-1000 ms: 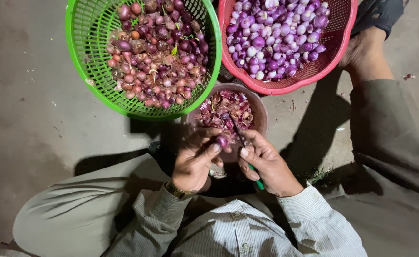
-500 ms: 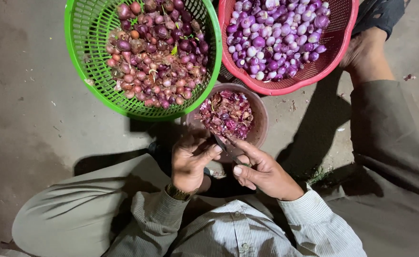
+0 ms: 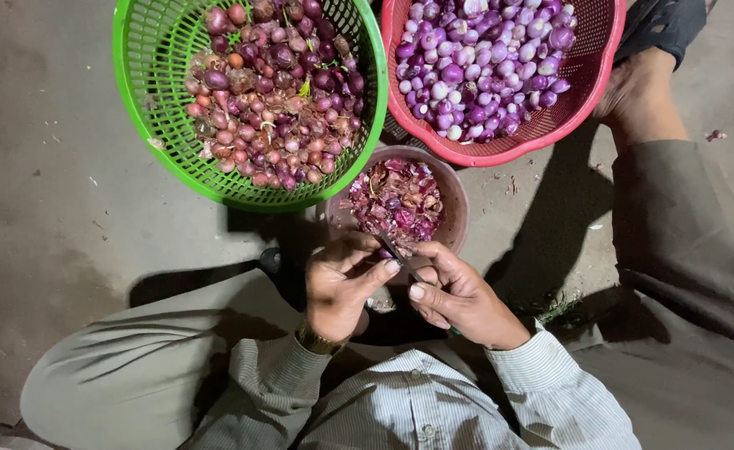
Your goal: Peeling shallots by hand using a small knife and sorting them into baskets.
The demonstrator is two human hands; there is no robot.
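Observation:
My left hand [image 3: 342, 283] is closed around a small shallot, which is mostly hidden by my fingers, just over the near rim of a brown bowl [image 3: 457, 207] holding purple shallot skins. My right hand [image 3: 459, 293] grips a small knife [image 3: 399, 257] with a green handle; its thin dark blade points up-left against the shallot in my left hand. Both hands touch at the fingertips above my lap.
A green basket [image 3: 146, 83] of unpeeled red shallots stands at the upper left. A red basket [image 3: 588, 100] of peeled purple shallots stands at the upper right. My bare foot [image 3: 642, 96] rests beside it on the concrete floor. My knees spread to both sides.
The blade, which pointed up over the bowl a second ago, has dropped and lies across my left fingers. The shallot that showed between my fingers is now covered. Both hands shifted slightly lower.

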